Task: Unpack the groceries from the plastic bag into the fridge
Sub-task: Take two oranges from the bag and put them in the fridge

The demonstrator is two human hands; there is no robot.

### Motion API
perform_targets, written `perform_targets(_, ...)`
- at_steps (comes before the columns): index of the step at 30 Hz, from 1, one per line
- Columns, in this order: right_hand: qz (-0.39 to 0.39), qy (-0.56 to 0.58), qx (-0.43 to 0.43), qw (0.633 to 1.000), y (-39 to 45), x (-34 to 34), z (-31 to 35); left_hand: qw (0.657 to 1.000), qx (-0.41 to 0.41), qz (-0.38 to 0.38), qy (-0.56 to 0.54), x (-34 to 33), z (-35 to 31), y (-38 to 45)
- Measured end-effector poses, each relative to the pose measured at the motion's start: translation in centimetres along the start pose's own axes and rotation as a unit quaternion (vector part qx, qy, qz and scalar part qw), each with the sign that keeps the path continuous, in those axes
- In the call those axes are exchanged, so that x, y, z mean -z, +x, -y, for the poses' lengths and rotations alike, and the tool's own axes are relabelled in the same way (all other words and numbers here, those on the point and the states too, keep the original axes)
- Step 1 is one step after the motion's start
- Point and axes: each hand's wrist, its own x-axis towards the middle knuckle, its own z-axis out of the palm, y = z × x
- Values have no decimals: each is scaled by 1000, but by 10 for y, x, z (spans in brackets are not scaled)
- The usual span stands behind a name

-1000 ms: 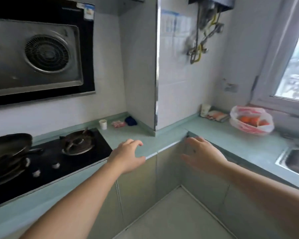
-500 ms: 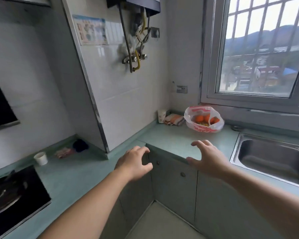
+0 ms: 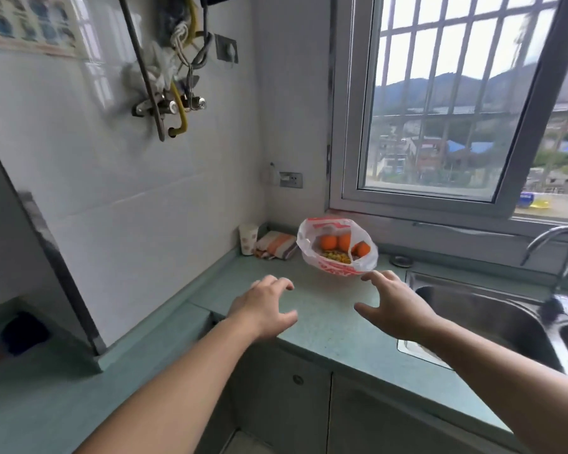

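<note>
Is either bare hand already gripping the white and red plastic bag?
No: both the left hand and right hand hover open, short of the white and red plastic bag.

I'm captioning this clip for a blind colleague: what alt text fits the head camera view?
Two bare hands, left hand and right hand, reach open over a green counter toward a plastic bag holding oranges, touching nothing. The bag sits below a barred window, with a paper cup to its left and a steel sink to its right.
</note>
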Motion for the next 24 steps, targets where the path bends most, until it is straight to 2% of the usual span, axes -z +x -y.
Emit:
perform_targets(5,4,-38,-39,999,73,-9,-12,999,-18,17,-42,-17,30,96)
perform_targets(11,9,-32,-86,996,141,-21,-34,996,-38,54,-67,-42,41,185)
perform_targets(24,39,118,-106,987,299,-101,-98,994,-10,105,-40,-97,45,331)
